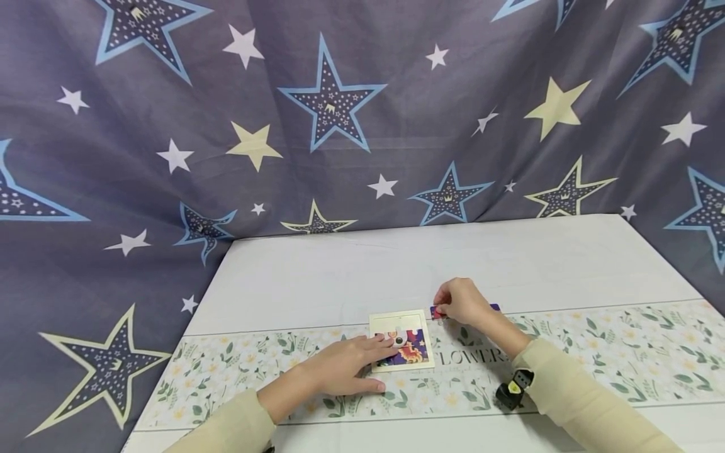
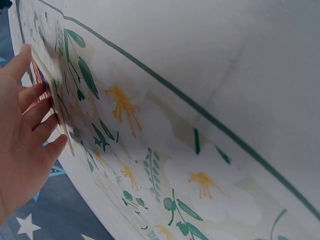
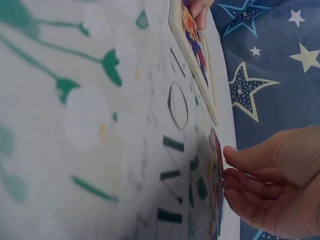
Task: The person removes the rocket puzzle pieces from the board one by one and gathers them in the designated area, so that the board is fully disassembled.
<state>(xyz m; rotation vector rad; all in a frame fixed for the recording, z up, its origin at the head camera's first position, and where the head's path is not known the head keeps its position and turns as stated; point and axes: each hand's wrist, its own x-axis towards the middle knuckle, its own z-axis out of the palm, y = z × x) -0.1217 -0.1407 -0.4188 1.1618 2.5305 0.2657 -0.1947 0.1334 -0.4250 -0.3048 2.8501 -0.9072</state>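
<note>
A jigsaw puzzle in a pale wooden frame (image 1: 430,343) lies flat on the table, its lower part filled with a purple, orange and white picture and its upper part bare wood. My left hand (image 1: 354,365) rests on the left side of this puzzle, fingers stretched out over the picture. Just right of the frame, my right hand (image 1: 463,302) bends down with thumb and fingers at a red and purple puzzle piece (image 1: 435,313), pinching it close to the table. More flat puzzle pieces (image 3: 216,190) lie below the right fingers, partly hidden by the hand.
A floral runner print with lettering (image 1: 476,356) crosses the white table (image 1: 317,270). Behind and beside the table hangs a dark star-patterned cloth (image 1: 351,176). A small black device (image 1: 512,390) is strapped near the right cuff. A purple piece corner (image 1: 495,307) shows beyond the right wrist.
</note>
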